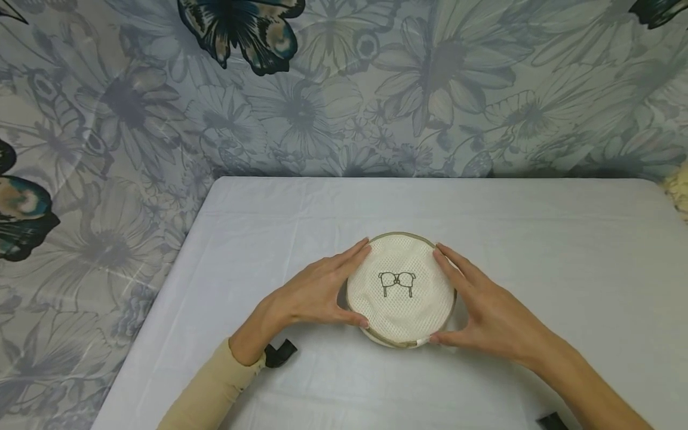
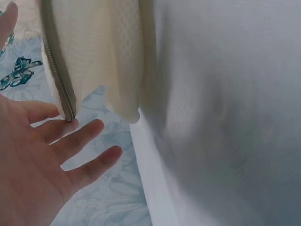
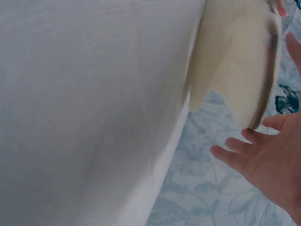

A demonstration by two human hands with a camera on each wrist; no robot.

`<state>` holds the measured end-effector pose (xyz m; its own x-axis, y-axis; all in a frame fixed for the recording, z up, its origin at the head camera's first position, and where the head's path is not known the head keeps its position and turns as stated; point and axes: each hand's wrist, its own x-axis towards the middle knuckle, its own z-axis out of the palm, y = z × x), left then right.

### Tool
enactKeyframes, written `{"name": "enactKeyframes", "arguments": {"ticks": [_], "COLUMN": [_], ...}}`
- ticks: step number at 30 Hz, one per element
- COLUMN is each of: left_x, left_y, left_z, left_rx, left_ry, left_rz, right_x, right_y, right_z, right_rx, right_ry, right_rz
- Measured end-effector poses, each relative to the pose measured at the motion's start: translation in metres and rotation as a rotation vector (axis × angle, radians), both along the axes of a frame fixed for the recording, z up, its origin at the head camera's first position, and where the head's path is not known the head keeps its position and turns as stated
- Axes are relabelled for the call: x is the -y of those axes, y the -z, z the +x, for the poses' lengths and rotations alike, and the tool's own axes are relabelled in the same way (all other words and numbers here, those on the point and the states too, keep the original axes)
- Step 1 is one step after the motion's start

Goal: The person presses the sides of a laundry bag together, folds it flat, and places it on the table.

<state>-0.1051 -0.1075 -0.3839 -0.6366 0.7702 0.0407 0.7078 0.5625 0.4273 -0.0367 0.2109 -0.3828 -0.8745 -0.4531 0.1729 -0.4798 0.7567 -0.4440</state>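
A round cream mesh laundry bag (image 1: 400, 304) with an olive zipped rim lies face up between both hands. A black glasses-like outline marks its middle. My left hand (image 1: 317, 289) holds the left side of the rim, fingertips at the upper edge and thumb at the lower. On the opposite side, my right hand (image 1: 491, 307) holds the rim the same way, its thumb beside a small white tab. The left wrist view shows the zipper (image 2: 59, 70) against the fingertips, with the ring and little fingers spread free. Loose mesh (image 3: 207, 70) sags below the rim in the right wrist view.
A white cloth covers the table (image 1: 279, 221), its straight far edge meeting a backdrop (image 1: 344, 107) of grey flowers and dark teal butterflies. Black straps show near both wrists. Something yellowish (image 1: 678, 188) sits at the far right edge.
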Motion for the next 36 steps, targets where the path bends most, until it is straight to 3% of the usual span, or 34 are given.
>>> {"name": "enactKeyframes", "arguments": {"ticks": [4,20,36], "left_x": [-0.001,0.000,-0.001], "left_y": [0.004,0.010,0.011], "left_z": [0.000,0.001,-0.001], "left_rx": [0.029,0.027,-0.014], "left_ry": [0.005,-0.011,-0.003], "left_rz": [0.008,-0.052,-0.066], "right_x": [0.003,0.004,0.005], "right_y": [0.002,0.009,0.008], "right_z": [0.000,-0.001,-0.003], "right_rx": [-0.010,0.027,0.075], "right_ry": [-0.007,-0.017,-0.027], "right_rz": [0.019,0.089,0.123]}}
